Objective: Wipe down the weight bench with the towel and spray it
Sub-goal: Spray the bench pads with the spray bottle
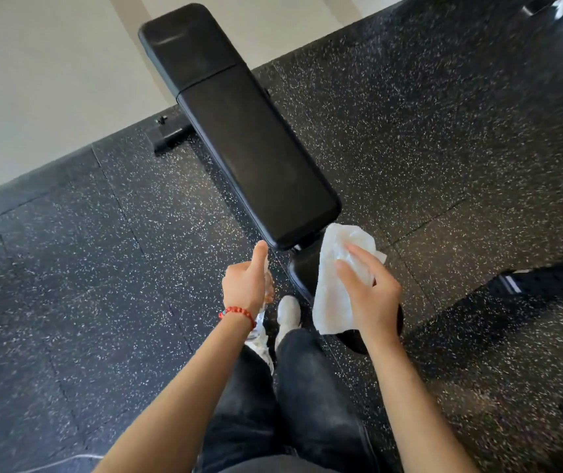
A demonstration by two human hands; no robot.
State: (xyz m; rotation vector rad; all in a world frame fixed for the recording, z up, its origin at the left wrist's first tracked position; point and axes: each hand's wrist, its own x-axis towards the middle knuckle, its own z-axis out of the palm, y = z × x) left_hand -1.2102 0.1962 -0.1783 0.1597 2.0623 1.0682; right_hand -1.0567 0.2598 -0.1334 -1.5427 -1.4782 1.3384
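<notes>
White towel (336, 285) hangs from your right hand (372, 295), fingers pinching it at lower centre; your left hand (246, 285) clenches a partly hidden spray bottle (262, 322). Beyond, the black bench (239, 131) runs toward upper left.

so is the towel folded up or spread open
Partly spread: the white towel hangs loose and crumpled from the right hand, not folded neatly, not yet on the bench.

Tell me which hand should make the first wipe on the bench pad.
Right. The right hand already holds the white towel beside the near end of the bench pad. The left hand grips something else, seemingly the spray bottle, mostly hidden.
</notes>
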